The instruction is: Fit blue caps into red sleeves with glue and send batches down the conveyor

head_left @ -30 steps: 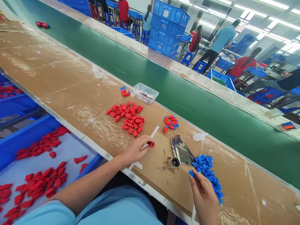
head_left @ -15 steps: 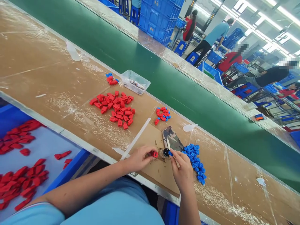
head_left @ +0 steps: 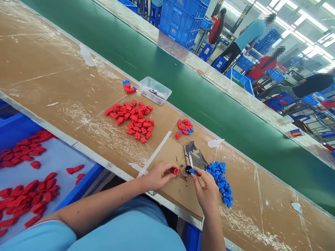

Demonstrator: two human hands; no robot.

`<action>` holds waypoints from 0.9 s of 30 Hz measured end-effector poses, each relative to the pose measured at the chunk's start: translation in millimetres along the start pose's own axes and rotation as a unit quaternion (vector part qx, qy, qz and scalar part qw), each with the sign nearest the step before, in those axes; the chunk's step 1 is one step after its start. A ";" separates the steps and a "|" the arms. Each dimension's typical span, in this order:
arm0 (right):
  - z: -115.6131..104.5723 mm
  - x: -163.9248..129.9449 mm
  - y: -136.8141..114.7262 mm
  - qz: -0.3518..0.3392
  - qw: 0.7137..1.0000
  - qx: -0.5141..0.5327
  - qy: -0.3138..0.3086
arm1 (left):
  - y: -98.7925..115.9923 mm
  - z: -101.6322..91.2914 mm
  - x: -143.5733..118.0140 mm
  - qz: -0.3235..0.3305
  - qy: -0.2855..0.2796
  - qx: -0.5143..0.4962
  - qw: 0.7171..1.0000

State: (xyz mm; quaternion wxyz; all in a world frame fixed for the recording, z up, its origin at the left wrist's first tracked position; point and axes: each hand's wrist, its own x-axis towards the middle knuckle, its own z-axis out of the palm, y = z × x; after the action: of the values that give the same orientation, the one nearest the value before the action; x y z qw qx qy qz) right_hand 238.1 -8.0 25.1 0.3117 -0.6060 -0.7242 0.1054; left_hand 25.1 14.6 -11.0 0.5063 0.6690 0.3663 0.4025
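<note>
My left hand (head_left: 159, 176) is closed on a small red plastic block (head_left: 175, 171), whose end shows a square opening. My right hand (head_left: 206, 190) pinches a small blue plastic piece (head_left: 192, 171) at the dark mouth of a small round pot (head_left: 187, 170). The pot sits between the two hands, on a stained patch of cardboard. Just behind it lies a camouflage-patterned cloth item (head_left: 195, 157). A heap of blue plastic pieces (head_left: 221, 181) spreads beside my right hand. Farther back is a small cluster of red blocks with blue pieces on them (head_left: 185, 128).
Loose red blocks (head_left: 133, 118) lie left of centre, near a clear plastic tray (head_left: 155, 91) holding small items. A blue crate (head_left: 86, 184) with more red parts stands lower left. Beyond the table runs a green conveyor belt (head_left: 146, 52). Several people sit or stand farther off.
The view has shifted slightly, so the table appears a little to the right. Both hands keep their grips; the blue piece still touches or nearly touches the pot's mouth, at a slightly different angle.
</note>
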 end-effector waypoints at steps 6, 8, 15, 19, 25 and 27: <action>-4.3 -3.8 0.8 0.029 1.000 0.004 0.008 | 0.0 0.5 0.4 0.005 0.002 0.000 1.000; -4.6 -4.8 1.1 0.017 1.000 -0.004 0.009 | -0.9 0.6 0.1 0.006 0.001 -0.004 1.000; -9.8 -5.8 0.4 -0.011 1.000 -0.016 -0.008 | -2.2 -0.4 -0.7 0.003 -0.005 0.004 1.000; -10.7 -9.8 -9.2 0.005 0.999 0.043 -0.031 | -3.2 0.5 -0.9 -0.004 -0.013 -0.025 1.000; 9.7 -19.8 -28.8 0.048 0.993 0.102 -0.035 | -3.4 0.8 -2.6 -0.011 -0.030 -0.007 0.999; 15.2 -20.8 -30.7 0.056 0.991 0.110 -0.043 | -2.5 0.0 -3.1 -0.014 -0.035 0.001 0.999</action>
State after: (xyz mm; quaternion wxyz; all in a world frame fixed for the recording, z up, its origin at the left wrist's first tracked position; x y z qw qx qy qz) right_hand 205.9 -31.6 22.7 0.3387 -0.6022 -0.6862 0.2276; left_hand 23.7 12.3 -13.9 0.5235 0.6779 0.3579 0.3719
